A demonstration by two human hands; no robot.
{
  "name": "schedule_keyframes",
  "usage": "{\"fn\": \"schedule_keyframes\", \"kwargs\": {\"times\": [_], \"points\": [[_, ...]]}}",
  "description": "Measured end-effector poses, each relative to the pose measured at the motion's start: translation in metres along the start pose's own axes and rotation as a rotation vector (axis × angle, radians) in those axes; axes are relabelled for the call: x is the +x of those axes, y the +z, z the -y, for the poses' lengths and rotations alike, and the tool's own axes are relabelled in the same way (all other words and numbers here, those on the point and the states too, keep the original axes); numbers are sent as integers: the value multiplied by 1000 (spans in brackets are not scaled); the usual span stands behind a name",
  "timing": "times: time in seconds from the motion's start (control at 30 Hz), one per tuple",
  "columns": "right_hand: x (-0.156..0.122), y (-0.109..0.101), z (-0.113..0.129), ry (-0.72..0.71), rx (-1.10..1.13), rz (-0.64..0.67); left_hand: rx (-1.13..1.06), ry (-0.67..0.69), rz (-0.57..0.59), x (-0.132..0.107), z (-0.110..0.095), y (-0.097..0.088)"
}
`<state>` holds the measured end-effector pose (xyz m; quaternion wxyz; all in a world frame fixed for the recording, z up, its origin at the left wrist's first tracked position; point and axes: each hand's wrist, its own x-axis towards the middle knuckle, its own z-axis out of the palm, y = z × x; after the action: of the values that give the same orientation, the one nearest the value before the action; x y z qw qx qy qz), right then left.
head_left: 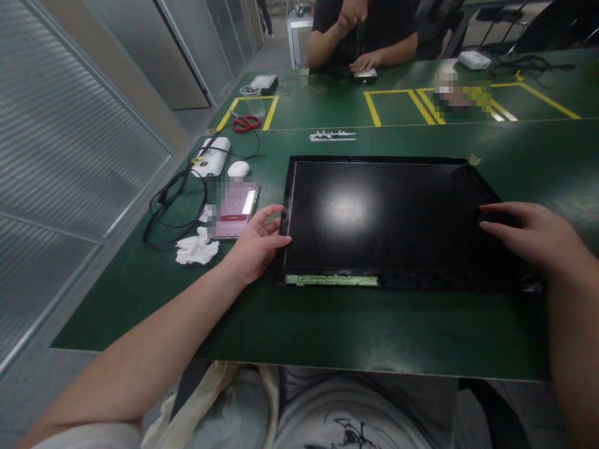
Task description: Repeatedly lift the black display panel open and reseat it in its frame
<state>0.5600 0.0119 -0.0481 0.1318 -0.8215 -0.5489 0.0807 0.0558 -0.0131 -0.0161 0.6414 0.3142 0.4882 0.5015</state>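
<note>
A black LCD screen panel (397, 218) lies face up on the green table, with a thin green circuit board (332, 280) exposed along its near left edge. My left hand (262, 243) grips the panel's left edge, thumb on top and fingers along the side. At the opposite end my right hand (533, 234) holds the right edge, its thumb and forefinger over the frame; its other fingers are hidden. A small piece of tape (473, 160) sticks up at the far right corner.
To the left lie a phone (236, 209), crumpled tissue (197, 247), a white earbud case (238, 169), a white power bank (211, 156), a black cable (148, 234) and red-handled scissors (246, 123). White strips (332, 135) lie beyond the panel. Another person (365, 37) works across the table.
</note>
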Motion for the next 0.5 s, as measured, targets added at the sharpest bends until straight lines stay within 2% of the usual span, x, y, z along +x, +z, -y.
{"fn": "schedule_keyframes", "kwargs": {"times": [0.4, 0.5], "points": [[-1, -1, 1, 23, 3, 36, 0, -5, -24, -1, 0, 2], [2, 3, -6, -40, -38, 9, 2, -13, -25, -2, -1, 4]]}}
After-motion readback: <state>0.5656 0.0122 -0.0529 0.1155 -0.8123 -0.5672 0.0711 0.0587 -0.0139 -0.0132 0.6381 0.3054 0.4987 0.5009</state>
